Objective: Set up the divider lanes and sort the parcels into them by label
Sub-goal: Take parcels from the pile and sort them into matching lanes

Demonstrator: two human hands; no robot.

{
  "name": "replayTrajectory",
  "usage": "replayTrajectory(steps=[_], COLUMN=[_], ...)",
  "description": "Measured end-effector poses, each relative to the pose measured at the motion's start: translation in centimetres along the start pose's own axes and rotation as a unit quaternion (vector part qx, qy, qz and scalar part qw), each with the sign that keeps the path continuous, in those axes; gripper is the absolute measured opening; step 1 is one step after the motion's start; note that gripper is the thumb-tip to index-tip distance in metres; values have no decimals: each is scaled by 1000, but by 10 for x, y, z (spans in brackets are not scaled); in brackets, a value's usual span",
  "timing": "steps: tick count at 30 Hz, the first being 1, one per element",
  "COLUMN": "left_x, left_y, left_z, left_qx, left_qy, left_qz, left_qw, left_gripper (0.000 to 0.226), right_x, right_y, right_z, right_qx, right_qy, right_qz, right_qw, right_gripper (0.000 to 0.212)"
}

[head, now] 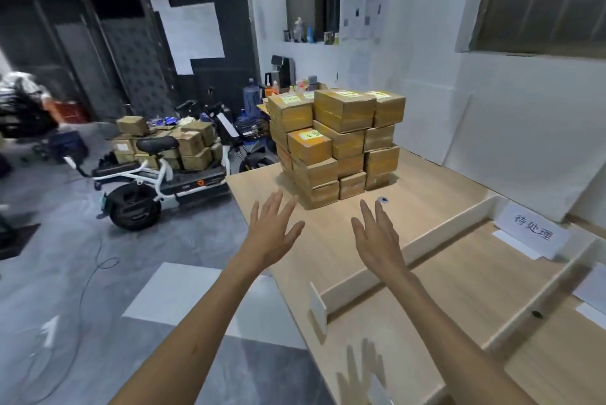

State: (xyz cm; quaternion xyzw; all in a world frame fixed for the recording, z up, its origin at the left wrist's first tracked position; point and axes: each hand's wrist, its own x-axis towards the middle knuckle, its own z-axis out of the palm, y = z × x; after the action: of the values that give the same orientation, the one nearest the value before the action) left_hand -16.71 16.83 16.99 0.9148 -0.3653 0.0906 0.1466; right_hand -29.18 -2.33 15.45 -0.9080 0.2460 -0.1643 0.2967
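The wooden table [426,195] stands in a grey-floored room, with the parcel stack [337,142] at its far end. The white dividers [442,234] lie right of the stack and a scooter [157,181] stands left of it. The left hand [273,234] and right hand [380,240] hover before it, grip wide, holding nothing.

The labels [310,135] on the parcel stack [337,142] are too blurred to read, its far side is hidden, the divider lanes [410,249] right of it run off the picture's edge, and the bottles [300,29] on the ledge [314,43] above it are too small to tell apart.
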Motion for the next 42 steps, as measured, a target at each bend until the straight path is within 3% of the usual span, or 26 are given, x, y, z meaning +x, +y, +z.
replayTrajectory(steps=[9, 14, 25, 42], left_x=[118, 189, 353, 552], left_y=[-99, -159, -280, -278], left_z=[6, 18, 32, 138], left_qx=[-29, -58, -119, -152], left_qy=[12, 2, -27, -138], left_qz=[-17, 0, 80, 157], left_qw=[999, 998, 989, 966], left_gripper=[60, 60, 58, 53], right_x=[136, 207, 348, 519], right_y=[-52, -81, -153, -75], right_z=[56, 93, 163, 225], right_qx=[-13, -8, -31, 31], right_qy=[15, 0, 58, 115], right_qz=[-36, 5, 93, 258], right_qw=[999, 1000, 994, 959], right_gripper=[49, 57, 63, 61])
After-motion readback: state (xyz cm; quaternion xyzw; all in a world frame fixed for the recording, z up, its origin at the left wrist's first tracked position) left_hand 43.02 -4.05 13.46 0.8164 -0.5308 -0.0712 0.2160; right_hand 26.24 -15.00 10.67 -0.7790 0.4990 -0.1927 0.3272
